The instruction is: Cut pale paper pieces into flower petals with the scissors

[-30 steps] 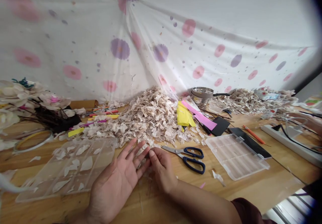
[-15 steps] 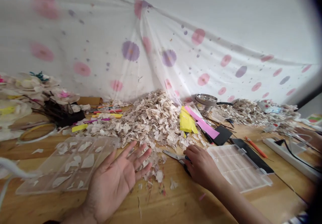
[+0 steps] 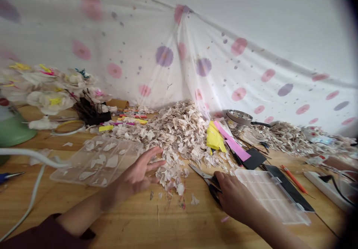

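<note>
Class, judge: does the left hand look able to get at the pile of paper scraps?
Probably yes: the left hand looks open just beside the pile of paper scraps, with nothing visible in the way.

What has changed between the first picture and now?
The right hand has moved right, away from the left hand, to the handle end of the scissors; how firmly it holds is unclear. The left hand, palm up before, has rolled sideways. The pile of scraps stayed put.
</note>
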`<state>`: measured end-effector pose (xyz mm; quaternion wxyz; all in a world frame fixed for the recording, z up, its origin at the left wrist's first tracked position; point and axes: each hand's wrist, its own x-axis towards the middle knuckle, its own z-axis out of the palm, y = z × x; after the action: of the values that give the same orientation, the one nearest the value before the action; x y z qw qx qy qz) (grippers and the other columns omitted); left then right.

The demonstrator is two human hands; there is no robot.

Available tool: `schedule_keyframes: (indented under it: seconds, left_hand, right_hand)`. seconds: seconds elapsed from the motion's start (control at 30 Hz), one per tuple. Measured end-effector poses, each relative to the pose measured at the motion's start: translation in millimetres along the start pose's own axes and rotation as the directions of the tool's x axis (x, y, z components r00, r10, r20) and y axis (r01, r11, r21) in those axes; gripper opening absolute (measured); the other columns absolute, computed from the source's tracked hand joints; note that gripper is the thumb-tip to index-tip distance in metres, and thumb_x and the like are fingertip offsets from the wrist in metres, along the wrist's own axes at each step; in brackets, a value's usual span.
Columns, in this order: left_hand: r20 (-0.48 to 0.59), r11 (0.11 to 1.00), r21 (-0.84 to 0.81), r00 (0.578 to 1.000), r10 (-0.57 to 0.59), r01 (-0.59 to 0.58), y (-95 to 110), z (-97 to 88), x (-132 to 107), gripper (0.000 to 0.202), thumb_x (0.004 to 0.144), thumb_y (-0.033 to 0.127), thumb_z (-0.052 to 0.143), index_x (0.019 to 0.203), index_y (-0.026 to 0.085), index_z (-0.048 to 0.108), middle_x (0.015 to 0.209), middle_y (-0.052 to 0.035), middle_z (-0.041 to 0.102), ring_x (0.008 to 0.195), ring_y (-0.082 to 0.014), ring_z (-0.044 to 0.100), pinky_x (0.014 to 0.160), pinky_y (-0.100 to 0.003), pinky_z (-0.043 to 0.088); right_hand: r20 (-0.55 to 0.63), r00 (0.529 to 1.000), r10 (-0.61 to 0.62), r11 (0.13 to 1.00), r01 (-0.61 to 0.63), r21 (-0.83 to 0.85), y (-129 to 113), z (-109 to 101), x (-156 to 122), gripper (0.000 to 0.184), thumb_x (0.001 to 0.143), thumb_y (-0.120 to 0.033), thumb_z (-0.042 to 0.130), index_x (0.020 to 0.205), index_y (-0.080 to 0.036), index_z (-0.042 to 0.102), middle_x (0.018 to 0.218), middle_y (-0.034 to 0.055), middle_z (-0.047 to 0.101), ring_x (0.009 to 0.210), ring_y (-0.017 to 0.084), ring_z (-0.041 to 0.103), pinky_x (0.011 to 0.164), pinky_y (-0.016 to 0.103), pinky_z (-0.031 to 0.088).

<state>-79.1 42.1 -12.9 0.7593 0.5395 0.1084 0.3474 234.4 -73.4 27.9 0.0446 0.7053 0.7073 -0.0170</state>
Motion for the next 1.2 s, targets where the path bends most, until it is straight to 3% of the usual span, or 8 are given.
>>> schedule_keyframes:
  seconds: [0.1,0.23,0.33,0.43,0.5,0.6,0.97,1.2]
  left_hand:
    - [-0.017,0.996,-0.032,0.996,0.086,-0.087,4.6,4.1,1.8,0.08,0.073,0.047,0.075,0.143,0.037,0.039,0.16,-0.0084,0.022,0.139,-0.0418,0.031,0.111,-0.055,0.025]
    - [-0.172,0.885,-0.451,0.984,0.04,-0.114,25.9,12.0,6.2,0.081,0.08,0.06,0.058,0.148,0.028,0.029,0.153,-0.0139,0.036,0.139,-0.0407,0.032,0.113,-0.06,0.018]
    - [-0.221,0.773,-0.628,0.973,-0.067,-0.089,40.3,10.7,7.6,0.079,0.084,0.061,0.05,0.148,0.024,0.023,0.141,-0.0169,0.049,0.138,-0.0373,0.037,0.113,-0.061,0.018]
    - [-0.195,0.722,-0.691,0.973,-0.126,-0.045,42.5,5.2,7.9,0.077,0.084,0.061,0.049,0.147,0.023,0.024,0.134,-0.0184,0.055,0.135,-0.0377,0.041,0.112,-0.061,0.018]
    - [-0.159,0.71,-0.705,0.975,-0.155,-0.002,38.9,1.4,8.0,0.076,0.084,0.062,0.049,0.145,0.023,0.026,0.134,-0.0194,0.055,0.134,-0.0393,0.042,0.111,-0.062,0.02]
    - [-0.11,0.709,-0.703,0.977,-0.183,0.054,34.3,-2.1,8.3,0.079,0.083,0.065,0.048,0.146,0.024,0.025,0.136,-0.0206,0.054,0.131,-0.0397,0.045,0.109,-0.061,0.022]
    - [-0.112,0.727,-0.663,0.938,-0.328,0.175,39.5,5.4,7.9,0.079,0.086,0.06,0.042,0.15,0.021,0.018,0.144,-0.0199,0.047,0.132,-0.0406,0.044,0.106,-0.06,0.029]
    - [-0.096,0.736,-0.646,0.935,-0.342,0.203,37.3,1.7,7.8,0.086,0.084,0.066,0.043,0.152,0.021,0.014,0.149,-0.0221,0.04,0.132,-0.04,0.044,0.107,-0.063,0.027]
  right_hand:
    - [0.015,1.0,0.018,1.0,-0.017,-0.008,2.5,-6.9,-4.4,0.035,0.076,0.002,0.044,0.108,-0.011,0.054,0.09,0.0164,0.07,0.079,0.029,0.068,0.065,0.034,0.047]
    - [-0.227,0.973,-0.041,0.965,0.097,0.242,2.8,-15.2,5.6,0.046,0.081,-0.012,0.051,0.127,-0.016,0.045,0.102,0.0134,0.071,0.083,0.024,0.069,0.068,0.033,0.051]
    - [-0.463,0.885,-0.047,0.895,0.243,0.374,-7.4,-12.9,32.7,0.049,0.082,-0.02,0.057,0.13,-0.022,0.049,0.097,0.0066,0.072,0.074,0.019,0.067,0.068,0.029,0.052]
    - [-0.685,0.727,-0.05,0.84,0.402,0.366,-23.1,-2.6,62.0,0.037,0.082,-0.023,0.06,0.118,-0.018,0.06,0.073,0.0022,0.068,0.06,0.015,0.062,0.059,0.024,0.05]
    - [-0.751,0.647,-0.133,0.839,0.477,0.262,-31.1,6.1,73.3,0.033,0.082,-0.025,0.061,0.113,-0.016,0.062,0.065,0.0008,0.064,0.052,0.014,0.058,0.053,0.023,0.046]
    - [-0.73,0.589,-0.345,0.827,0.559,0.061,-33.6,16.7,74.9,0.033,0.081,-0.021,0.057,0.113,-0.015,0.061,0.067,0.0031,0.068,0.053,0.016,0.059,0.051,0.025,0.043]
    - [-0.542,0.719,-0.436,0.836,0.546,0.053,-22.6,16.6,66.7,0.055,0.075,-0.022,0.056,0.13,-0.017,0.056,0.079,0.0063,0.071,0.064,0.02,0.061,0.058,0.03,0.043]
    - [-0.523,0.673,-0.522,0.824,0.556,-0.107,-21.2,18.3,68.7,0.051,0.077,-0.017,0.059,0.128,-0.016,0.057,0.079,0.0055,0.071,0.065,0.02,0.06,0.06,0.031,0.04]
